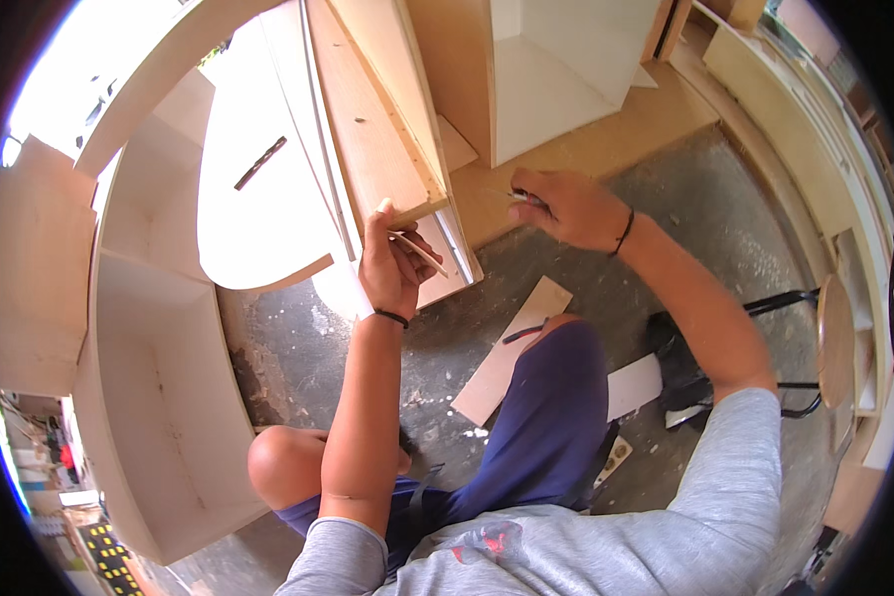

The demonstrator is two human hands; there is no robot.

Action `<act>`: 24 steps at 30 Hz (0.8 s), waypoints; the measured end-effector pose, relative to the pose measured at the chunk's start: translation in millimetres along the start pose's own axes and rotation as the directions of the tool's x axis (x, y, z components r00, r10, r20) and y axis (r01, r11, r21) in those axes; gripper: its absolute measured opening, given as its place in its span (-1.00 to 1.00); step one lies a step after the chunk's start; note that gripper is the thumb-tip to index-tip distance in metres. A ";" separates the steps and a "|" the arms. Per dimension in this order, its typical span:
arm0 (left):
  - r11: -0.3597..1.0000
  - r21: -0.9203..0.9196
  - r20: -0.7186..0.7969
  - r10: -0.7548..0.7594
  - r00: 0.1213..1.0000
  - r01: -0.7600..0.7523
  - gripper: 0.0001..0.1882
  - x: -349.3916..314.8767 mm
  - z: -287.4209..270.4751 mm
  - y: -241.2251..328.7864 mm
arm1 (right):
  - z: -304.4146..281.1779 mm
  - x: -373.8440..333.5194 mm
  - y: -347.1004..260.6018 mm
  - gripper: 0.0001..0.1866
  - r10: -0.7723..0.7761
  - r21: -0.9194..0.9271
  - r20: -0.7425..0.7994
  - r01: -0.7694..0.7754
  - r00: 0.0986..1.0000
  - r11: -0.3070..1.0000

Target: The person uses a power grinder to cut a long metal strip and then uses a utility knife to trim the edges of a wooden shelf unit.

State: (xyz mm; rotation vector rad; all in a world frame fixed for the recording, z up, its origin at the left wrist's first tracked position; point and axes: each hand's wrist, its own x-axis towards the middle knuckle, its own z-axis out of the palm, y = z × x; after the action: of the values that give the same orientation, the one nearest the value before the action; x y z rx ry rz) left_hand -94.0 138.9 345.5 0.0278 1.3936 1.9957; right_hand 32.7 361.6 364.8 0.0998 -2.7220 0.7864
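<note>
My left hand (392, 270) is at the near end of a long wooden cabinet piece (368, 119). Its thumb lies against the wooden end edge, and its curled fingers hold a thin, pale, curved strip (419, 254). To the right, my right hand (576, 211) is raised off the floor with its fingers closed. A small dark object (532, 200) shows at those fingers, with a faint thin line toward the cabinet piece; its kind I cannot make out. Both wrists wear a dark band.
A white rounded panel (258, 223) carries a dark slotted piece (260, 163). Open white cabinets stand at left (169, 397) and far right (556, 89). An offcut board (512, 353) lies beside my knee. A stool (834, 338) stands at right.
</note>
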 end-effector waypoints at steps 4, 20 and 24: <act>0.997 -0.012 -0.047 0.071 0.996 -0.072 -0.59 -1.7 1.0 1.9 | 5.7 11.7 8.3 -0.76 -0.144 -0.285 -0.001 0.138 0.990 0.949; 1.000 0.019 -0.030 0.007 1.000 -0.006 -0.54 -2.7 -2.2 3.1 | 29.9 54.6 18.9 -0.88 -0.500 -0.652 -0.078 0.335 0.862 0.680; 0.999 0.045 0.006 -0.009 1.000 0.009 -0.53 -3.8 -1.8 2.7 | 26.1 57.8 24.2 -0.91 -0.413 -0.550 0.063 0.377 0.908 0.745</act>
State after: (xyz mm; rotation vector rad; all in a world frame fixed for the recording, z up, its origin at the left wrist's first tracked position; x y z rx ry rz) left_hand -93.2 134.9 348.4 0.0479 1.4318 1.9556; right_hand -32.9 369.2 349.3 0.4944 -2.6061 -0.1311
